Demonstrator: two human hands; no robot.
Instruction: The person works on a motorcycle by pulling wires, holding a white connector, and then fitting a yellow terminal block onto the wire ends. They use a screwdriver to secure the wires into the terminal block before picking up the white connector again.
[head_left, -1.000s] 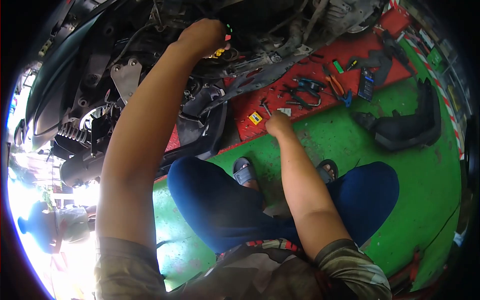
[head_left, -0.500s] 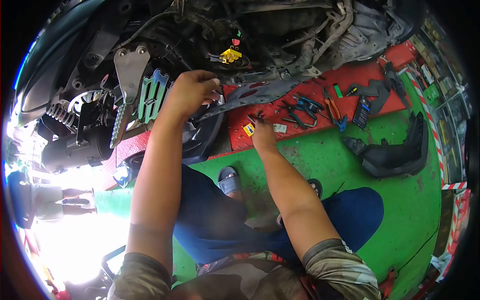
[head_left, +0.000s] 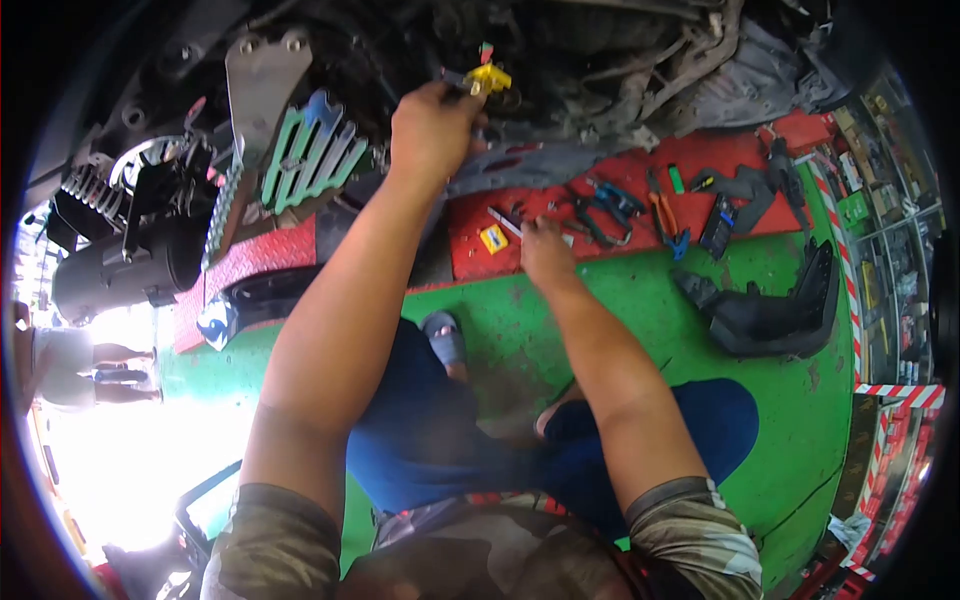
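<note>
Up at the dark underside of the vehicle [head_left: 400, 60], my left hand [head_left: 435, 130] has its fingers at a yellow part [head_left: 489, 79] with wires by it. Those fingers are bent and partly smeared, so their grip is unclear. Lower and to the right, my right hand [head_left: 547, 248] is closed on a thin light-coloured tool [head_left: 505, 222] over the red platform [head_left: 470, 262]. Beside the tool lies a small yellow box [head_left: 493, 239].
Pliers with orange handles [head_left: 660, 205], blue-handled pliers [head_left: 615, 200], a phone-like black device [head_left: 718, 226] and a green item [head_left: 676, 179] lie on the platform. A black plastic panel [head_left: 770, 315] rests on the green floor [head_left: 620, 320]. A person [head_left: 75, 370] stands far left.
My left hand has moved right and up to the yellow part. The tool in my right hand now points up and left. The view has shifted slightly.
</note>
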